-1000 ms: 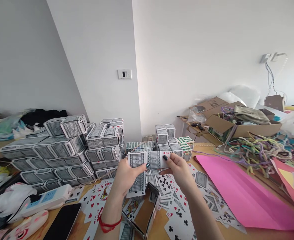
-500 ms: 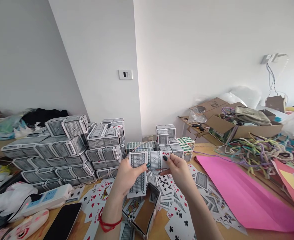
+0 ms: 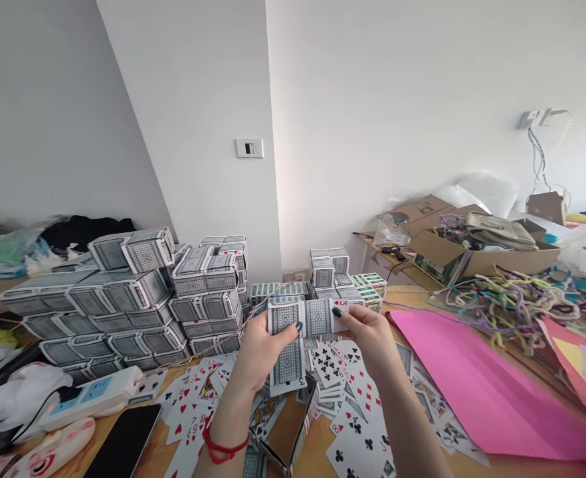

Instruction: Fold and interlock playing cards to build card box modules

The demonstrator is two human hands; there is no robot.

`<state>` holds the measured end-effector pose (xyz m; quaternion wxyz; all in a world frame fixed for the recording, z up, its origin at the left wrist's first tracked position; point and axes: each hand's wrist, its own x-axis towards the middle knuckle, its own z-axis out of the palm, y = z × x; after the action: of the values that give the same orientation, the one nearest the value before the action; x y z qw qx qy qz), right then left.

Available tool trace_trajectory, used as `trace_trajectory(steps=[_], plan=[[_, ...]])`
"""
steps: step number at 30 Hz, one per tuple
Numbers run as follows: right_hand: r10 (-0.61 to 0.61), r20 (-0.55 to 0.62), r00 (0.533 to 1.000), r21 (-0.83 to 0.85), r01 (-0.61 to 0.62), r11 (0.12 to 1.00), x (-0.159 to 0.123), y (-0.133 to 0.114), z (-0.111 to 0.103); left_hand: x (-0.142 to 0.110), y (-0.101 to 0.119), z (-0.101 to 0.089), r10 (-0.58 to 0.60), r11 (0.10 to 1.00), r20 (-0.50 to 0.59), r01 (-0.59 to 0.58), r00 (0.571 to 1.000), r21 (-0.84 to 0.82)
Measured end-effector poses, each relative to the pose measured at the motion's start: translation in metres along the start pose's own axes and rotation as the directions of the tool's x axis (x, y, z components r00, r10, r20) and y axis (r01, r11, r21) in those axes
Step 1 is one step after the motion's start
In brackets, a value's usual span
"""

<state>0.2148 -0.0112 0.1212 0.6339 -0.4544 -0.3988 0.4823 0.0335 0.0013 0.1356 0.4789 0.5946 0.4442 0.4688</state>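
Observation:
My left hand [image 3: 266,352] pinches grey-backed playing cards [image 3: 286,362] between thumb and fingers, in front of me above the table. Sideways from them sticks out a strip of playing card [image 3: 319,317], with a red 3 at its right end. My right hand [image 3: 370,332] grips that right end, thumb on top; its other fingers are mostly hidden behind. The pieces overlap near my left thumb, but I cannot tell how they are joined. Just below the hands, an open box [image 3: 290,431] of cards and cardboard stands among loose playing cards [image 3: 360,438].
Stacked card-covered blocks [image 3: 118,299] fill the left back, with a smaller stack [image 3: 329,269] behind my hands. A black phone [image 3: 123,441] and white power strip [image 3: 91,398] lie at left. Pink paper [image 3: 477,392], tangled cords [image 3: 502,299] and a cardboard box [image 3: 497,259] occupy the right.
Both hands have shifted slightly to the right with the cards between them. Their grip looks the same.

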Motion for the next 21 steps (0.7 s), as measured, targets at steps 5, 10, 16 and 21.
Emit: trace_trajectory(steps=[5, 10, 16, 21], plan=[[0.007, 0.009, 1.000, -0.008, -0.007, 1.000, 0.001, 0.002, 0.000, 0.002, 0.000, -0.005, -0.035, 0.999, -0.024, 0.035, 0.999, -0.005], [0.034, 0.033, 0.999, -0.029, -0.033, 0.999, 0.002, 0.002, -0.001, 0.001, 0.003, -0.008, -0.026, 0.998, -0.040, 0.024, 0.999, -0.051], [0.024, 0.016, 1.000, -0.027, -0.024, 0.999, 0.006, 0.001, -0.014, -0.001, 0.006, -0.011, -0.049, 0.997, -0.062, 0.045, 0.997, -0.061], [0.043, 0.042, 0.998, 0.031, -0.044, 0.999, 0.008, 0.000, -0.020, -0.001, 0.006, -0.013, -0.039, 0.997, -0.053, 0.035, 0.998, -0.065]])
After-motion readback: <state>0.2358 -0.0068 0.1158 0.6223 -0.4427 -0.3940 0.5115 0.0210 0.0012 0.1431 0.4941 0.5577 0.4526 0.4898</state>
